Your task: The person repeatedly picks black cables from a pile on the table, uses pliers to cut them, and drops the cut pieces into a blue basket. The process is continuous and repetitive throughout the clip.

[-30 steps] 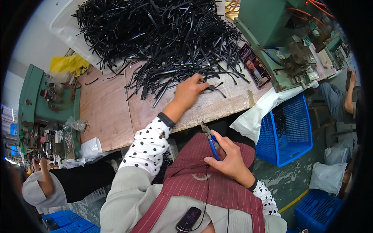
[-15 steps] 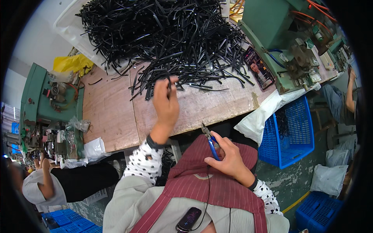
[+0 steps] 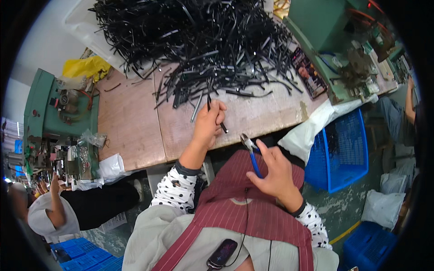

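Observation:
My left hand (image 3: pixel 208 126) is closed on a slim black eyeglass temple (image 3: pixel 224 128), just in front of a big heap of black eyeglass temples (image 3: pixel 194 40) on the wooden table (image 3: pixel 129 122). One end of the held piece sticks out below my fingers, toward the pliers. In my right hand (image 3: pixel 278 176) are blue-handled cutting pliers (image 3: pixel 256 165), held over my lap by the table's front edge. Their metal jaws point up and away from me, apart from the temple. Beside my left hand a greyish temple (image 3: pixel 196 107) lies on the table.
Green machines (image 3: pixel 58 108) flank the table at left and right. A white bin (image 3: pixel 86 25) stands behind the heap; a phone-like printed panel (image 3: pixel 310 74) lies right of it. A blue crate (image 3: pixel 346 153) and white bag (image 3: pixel 307 131) sit at right. Another person (image 3: pixel 54 212) works at left.
My left hand has come back from the heap, toward me and to the right, with an eyeglass temple in it. The pliers in my right hand have moved slightly right and away from me.

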Tool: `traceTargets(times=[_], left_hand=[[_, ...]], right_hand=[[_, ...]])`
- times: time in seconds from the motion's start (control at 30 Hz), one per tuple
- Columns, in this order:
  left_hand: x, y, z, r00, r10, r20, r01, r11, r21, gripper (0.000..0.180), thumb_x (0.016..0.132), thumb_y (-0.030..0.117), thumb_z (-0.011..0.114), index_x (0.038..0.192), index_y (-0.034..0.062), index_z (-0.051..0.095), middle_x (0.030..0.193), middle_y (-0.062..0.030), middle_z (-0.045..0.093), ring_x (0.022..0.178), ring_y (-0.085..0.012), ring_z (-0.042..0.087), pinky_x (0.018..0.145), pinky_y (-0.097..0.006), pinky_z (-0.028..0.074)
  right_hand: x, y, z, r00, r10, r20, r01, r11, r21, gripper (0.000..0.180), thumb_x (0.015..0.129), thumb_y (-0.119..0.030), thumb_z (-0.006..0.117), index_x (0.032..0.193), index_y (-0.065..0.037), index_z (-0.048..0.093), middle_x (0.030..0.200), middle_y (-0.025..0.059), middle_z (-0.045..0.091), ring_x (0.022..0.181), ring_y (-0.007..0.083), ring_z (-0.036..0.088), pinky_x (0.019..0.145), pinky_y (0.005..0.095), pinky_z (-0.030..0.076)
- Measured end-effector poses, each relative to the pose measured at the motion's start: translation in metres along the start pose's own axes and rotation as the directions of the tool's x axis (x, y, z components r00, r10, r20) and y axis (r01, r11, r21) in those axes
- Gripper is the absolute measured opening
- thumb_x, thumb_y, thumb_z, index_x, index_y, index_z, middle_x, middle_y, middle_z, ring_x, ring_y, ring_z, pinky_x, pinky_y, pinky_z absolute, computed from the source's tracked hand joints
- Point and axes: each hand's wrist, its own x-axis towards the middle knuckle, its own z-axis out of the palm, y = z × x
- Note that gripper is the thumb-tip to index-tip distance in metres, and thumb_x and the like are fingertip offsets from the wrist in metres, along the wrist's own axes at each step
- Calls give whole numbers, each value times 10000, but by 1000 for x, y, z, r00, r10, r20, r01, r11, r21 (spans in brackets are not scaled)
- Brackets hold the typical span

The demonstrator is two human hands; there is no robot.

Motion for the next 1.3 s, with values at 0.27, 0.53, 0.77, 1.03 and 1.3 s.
traceTargets(times=[0.27, 0.53, 0.77, 1.03, 1.3], left_hand=[[-20, 16, 4, 943, 30, 331, 43, 977, -210, 361, 1032, 411, 377, 946, 86, 508, 608, 56, 369, 435, -15, 218, 361, -175, 186], [-17, 14, 4, 882, -3, 471, 141, 956, -257, 341, 1042, 373, 358, 905, 89, 487, 575, 55, 320, 422, -39, 214, 353, -195, 197], [-36, -4, 25, 913, 400, -83, -408, 874, -263, 319, 1039, 368, 381, 863, 109, 440, 585, 31, 331, 441, -55, 252, 383, -220, 224], [-41, -29, 48, 446, 884, -140, -874, 464, 142, 351, 1026, 405, 405, 871, 91, 424, 632, -1, 367, 515, -54, 275, 438, -214, 210], [-43, -8, 41, 891, 381, -248, -429, 885, -182, 376, 1007, 475, 415, 864, 127, 431, 650, 30, 372, 523, -41, 276, 432, -203, 245]], right_hand=[[10, -14, -5, 991, -119, 56, 124, 986, -115, 817, 591, -222, 808, 1346, -107, 517, 942, 106, 526, 780, 260, 535, 628, 362, 460], [8, -17, -12, 985, -102, 138, 119, 985, -125, 841, 580, -208, 804, 1356, -90, 504, 922, 114, 534, 770, 276, 560, 637, 364, 467], [11, -11, -4, 995, -86, 51, 86, 996, -1, 781, 619, -201, 809, 1340, -97, 527, 840, 89, 516, 655, 251, 582, 575, 358, 490], [10, -16, -5, 991, 21, 129, -41, 987, 154, 835, 621, -219, 820, 1378, -96, 490, 829, 95, 523, 680, 254, 590, 609, 365, 508], [4, -11, -2, 975, 117, 188, -154, 969, 193, 800, 650, -131, 806, 1385, -89, 493, 780, 100, 536, 692, 214, 582, 672, 318, 495]])
